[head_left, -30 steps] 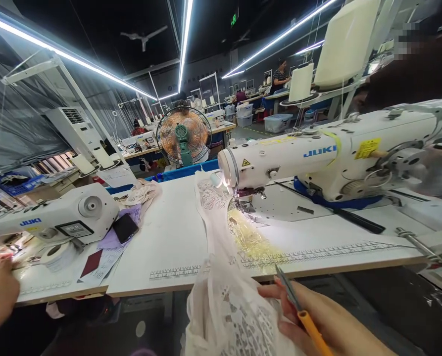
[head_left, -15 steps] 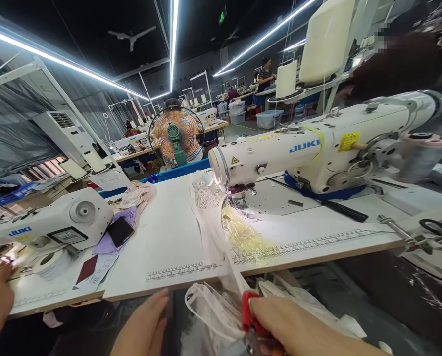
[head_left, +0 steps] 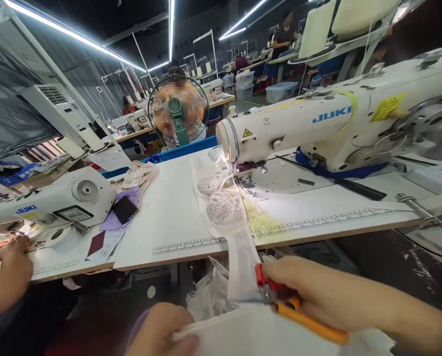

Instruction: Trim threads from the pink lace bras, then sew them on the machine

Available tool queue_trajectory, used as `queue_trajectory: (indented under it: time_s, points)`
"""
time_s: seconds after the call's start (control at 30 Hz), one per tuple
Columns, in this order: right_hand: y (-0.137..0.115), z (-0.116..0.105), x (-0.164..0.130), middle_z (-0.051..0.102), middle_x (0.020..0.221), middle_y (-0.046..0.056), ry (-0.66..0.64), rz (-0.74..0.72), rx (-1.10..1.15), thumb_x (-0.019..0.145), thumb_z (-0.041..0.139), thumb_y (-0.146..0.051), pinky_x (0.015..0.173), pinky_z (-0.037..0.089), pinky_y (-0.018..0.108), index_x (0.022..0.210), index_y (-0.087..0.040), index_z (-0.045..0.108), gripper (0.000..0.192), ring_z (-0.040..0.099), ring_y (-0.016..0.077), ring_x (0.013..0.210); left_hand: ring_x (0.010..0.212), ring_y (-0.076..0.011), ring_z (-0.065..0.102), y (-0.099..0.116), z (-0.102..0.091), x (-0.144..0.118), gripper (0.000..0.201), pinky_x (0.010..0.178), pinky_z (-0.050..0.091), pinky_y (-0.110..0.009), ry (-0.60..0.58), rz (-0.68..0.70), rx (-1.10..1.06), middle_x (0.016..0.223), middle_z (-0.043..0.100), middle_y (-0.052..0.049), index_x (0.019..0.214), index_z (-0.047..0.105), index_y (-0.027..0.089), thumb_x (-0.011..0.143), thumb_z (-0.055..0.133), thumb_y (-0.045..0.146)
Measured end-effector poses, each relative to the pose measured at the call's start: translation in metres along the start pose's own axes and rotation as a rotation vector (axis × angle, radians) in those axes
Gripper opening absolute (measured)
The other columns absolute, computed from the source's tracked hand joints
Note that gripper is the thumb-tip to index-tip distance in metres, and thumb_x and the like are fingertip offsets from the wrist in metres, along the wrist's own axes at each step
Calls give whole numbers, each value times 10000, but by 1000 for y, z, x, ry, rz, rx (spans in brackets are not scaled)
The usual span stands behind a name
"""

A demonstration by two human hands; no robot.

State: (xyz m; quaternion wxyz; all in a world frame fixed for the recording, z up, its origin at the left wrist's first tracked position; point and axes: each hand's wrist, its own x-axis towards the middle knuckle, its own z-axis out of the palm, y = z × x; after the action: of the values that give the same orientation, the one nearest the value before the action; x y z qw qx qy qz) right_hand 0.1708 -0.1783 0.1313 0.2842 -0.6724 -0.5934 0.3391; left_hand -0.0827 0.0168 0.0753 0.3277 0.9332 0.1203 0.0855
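A pale lace bra (head_left: 224, 210) lies on the white sewing table, one end by the machine's needle area. Its plain fabric band (head_left: 241, 252) hangs over the front edge towards me. My right hand (head_left: 298, 279) grips scissors (head_left: 267, 289) with red and orange handles. Their blades point left across the pale fabric below the edge; whether they are cutting through it I cannot tell. At bottom centre my left hand (head_left: 165, 326) is closed on the edge of a white fabric piece (head_left: 243, 329), which spreads below the scissors.
A JUKI sewing machine (head_left: 298, 126) stands over the table's right side, with yellow scraps (head_left: 261, 217) below it. To the left are another machine (head_left: 68, 198), a black phone (head_left: 124, 210) and a co-worker's hand (head_left: 16, 252). A fan (head_left: 178, 111) stands behind the table.
My left hand has gone from holding nothing to gripping white fabric. The lace cups have come nearer the front edge. The scissors now lie across the fabric, and the view has shifted.
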Motion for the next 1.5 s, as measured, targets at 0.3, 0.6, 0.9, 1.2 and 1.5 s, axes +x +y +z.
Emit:
queue_trajectory:
  time_s: [0.3,0.6,0.9,1.2,1.5]
  points:
    - [28,-2,45,454,638,-24,-30,-17,-103,776,516,-296,505,275,222,658,-197,369,213,354,110,562,762,-166,538,8,-9,45,120,670,416,-242,-307,-152,79,841,587,-36,832,595,164,787,484,170]
    - [-2,-7,61,520,634,-27,-218,-26,-9,709,546,-171,483,311,208,694,-186,426,122,475,109,553,656,-134,496,40,33,72,108,612,396,-236,20,-54,-317,726,569,-32,775,558,164,784,580,269]
    - [3,-18,67,447,643,-35,-232,-100,-35,727,537,-228,488,299,231,649,-202,358,196,394,111,569,670,-115,474,30,25,73,286,616,357,-225,-148,-295,-989,738,565,-32,665,545,130,680,738,340]
    - [-2,-13,70,428,649,-40,-187,-160,-51,712,585,-300,507,285,231,651,-201,350,262,370,104,573,671,-106,478,22,33,73,249,630,356,-214,-17,-319,-1027,698,580,-6,668,599,135,654,769,315]
    - [-1,-12,68,430,642,-34,-164,-149,-73,710,568,-249,490,285,232,638,-203,333,250,355,105,560,701,-134,535,25,37,74,288,679,389,-243,-8,-395,-1032,712,614,-26,776,664,130,621,791,337]
